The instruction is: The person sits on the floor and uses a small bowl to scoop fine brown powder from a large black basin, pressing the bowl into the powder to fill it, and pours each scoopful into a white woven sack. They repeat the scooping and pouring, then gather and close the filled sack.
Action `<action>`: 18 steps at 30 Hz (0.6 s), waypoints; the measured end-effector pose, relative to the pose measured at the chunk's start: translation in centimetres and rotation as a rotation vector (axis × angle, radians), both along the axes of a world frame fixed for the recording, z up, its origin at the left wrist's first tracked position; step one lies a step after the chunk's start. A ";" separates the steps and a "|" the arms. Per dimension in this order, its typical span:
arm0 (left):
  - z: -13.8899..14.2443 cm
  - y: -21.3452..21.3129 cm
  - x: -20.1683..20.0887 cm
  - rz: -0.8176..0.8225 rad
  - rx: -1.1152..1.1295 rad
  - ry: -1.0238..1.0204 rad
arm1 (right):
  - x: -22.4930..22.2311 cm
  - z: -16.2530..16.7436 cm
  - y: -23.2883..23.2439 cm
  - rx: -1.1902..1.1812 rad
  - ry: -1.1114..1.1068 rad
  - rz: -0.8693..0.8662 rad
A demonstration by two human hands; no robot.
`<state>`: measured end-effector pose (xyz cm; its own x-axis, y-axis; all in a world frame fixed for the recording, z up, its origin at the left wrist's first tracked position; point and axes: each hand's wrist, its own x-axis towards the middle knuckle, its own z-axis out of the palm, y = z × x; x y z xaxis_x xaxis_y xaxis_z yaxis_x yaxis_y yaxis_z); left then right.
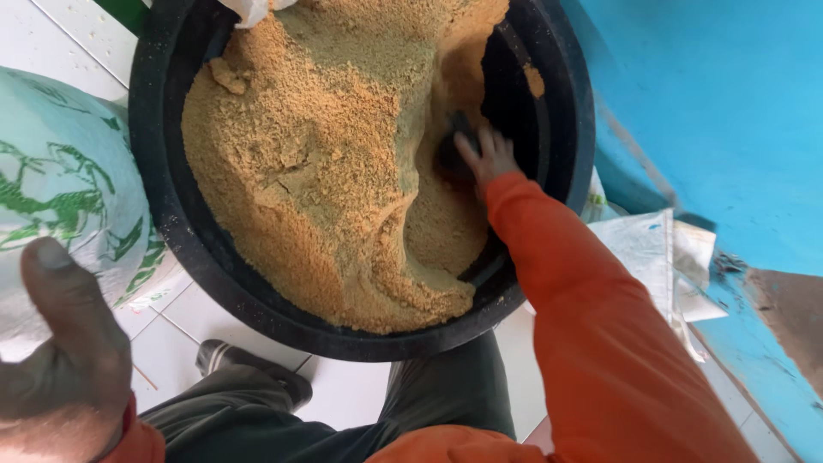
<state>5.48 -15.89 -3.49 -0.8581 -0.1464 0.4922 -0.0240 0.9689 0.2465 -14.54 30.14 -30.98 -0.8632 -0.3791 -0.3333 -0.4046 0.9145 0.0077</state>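
Bright, soft daylight; blurred near edge.

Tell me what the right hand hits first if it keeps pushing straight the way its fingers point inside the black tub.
The right hand points into the tan meal; it would probably meet the dark scoop-like object at its fingertips first, though depth is unclear.

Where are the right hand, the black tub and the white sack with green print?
right hand (pixel 486 156): head view, on the back of the hand.
black tub (pixel 163 180): head view, on its left rim.
white sack (pixel 60 163): head view, on its printed side.
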 end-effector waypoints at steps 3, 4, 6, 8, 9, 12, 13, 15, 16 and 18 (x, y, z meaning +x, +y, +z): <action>1.2 -0.5 0.7 -0.036 -0.015 0.059 | 3.2 2.7 -0.8 -0.005 -0.352 -0.194; 1.7 -0.6 1.0 -0.044 -0.003 0.072 | 3.9 3.4 -1.1 -0.016 -0.476 -0.277; 2.4 -0.8 1.4 -0.058 -0.003 0.093 | 4.7 4.5 -1.3 -0.056 -0.408 -0.266; 2.8 -1.0 1.8 -0.059 -0.008 0.114 | 4.9 4.8 -1.1 -0.132 -0.437 -0.307; 3.0 -1.3 1.9 -0.062 -0.014 0.115 | 4.8 4.7 -0.9 -0.180 -0.519 -0.358; 3.1 -1.8 2.6 -0.055 -0.009 0.111 | 4.6 3.8 0.0 -0.210 -0.629 -0.406; 3.1 -2.0 2.9 -0.047 -0.008 0.109 | 4.5 3.3 0.3 -0.205 -0.628 -0.393; 3.2 -2.6 3.5 -0.044 -0.016 0.109 | 4.6 2.5 0.6 -0.546 -0.692 -0.436; 3.2 -3.1 3.7 -0.034 -0.015 0.101 | 4.6 2.1 0.7 -0.719 -0.723 -0.452; 3.1 -3.7 4.2 -0.011 -0.011 0.090 | 4.7 1.4 0.7 -0.726 -0.827 -0.446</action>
<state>9.71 -19.64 -0.36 -0.8120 -0.1307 0.5688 0.0089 0.9717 0.2360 -9.89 30.80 -29.58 -0.5905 -0.4298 -0.6830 0.3125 0.6585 -0.6846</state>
